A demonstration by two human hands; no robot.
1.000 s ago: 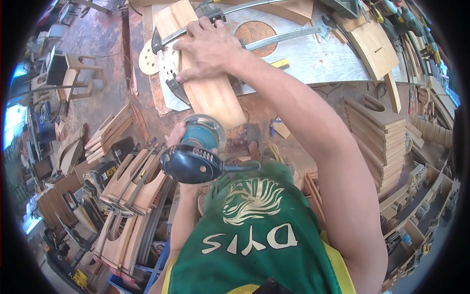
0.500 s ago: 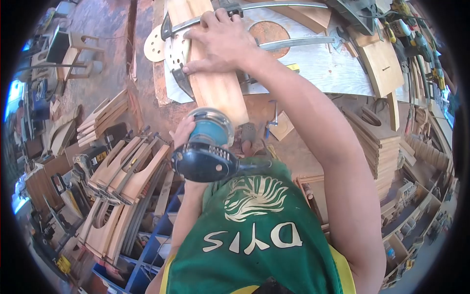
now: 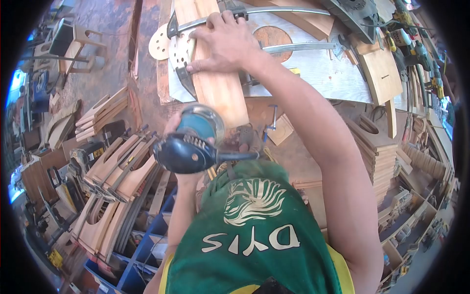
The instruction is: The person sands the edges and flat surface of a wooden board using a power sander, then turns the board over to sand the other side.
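My left hand (image 3: 173, 122) is wrapped around a blue and black orbital sander (image 3: 186, 152), whose body hides most of the fingers. The sander is in front of me, just left of the near end of a pale wooden plank (image 3: 223, 98); its pad edge is blurred. My right hand (image 3: 227, 46) lies across the plank with fingers spread, the thumb near the plank's left edge and the fingertips by a metal bar clamp (image 3: 289, 10). A second clamp bar (image 3: 301, 47) lies nearer me. Pale discs with holes, one a round sanding disc (image 3: 158, 44), lie left of the plank.
The plank overhangs the front edge of a white-topped workbench (image 3: 338, 78). Clamped curved wood parts (image 3: 122, 169) stand at left, above blue bins (image 3: 142, 250). Stacked wood pieces (image 3: 374, 147) stand at right. A cordless drill (image 3: 420, 51) hangs among tools at upper right.
The sander in my left hand has moved left, away from the plank's near end. My right hand stays on the plank. The whole view has shifted slightly.
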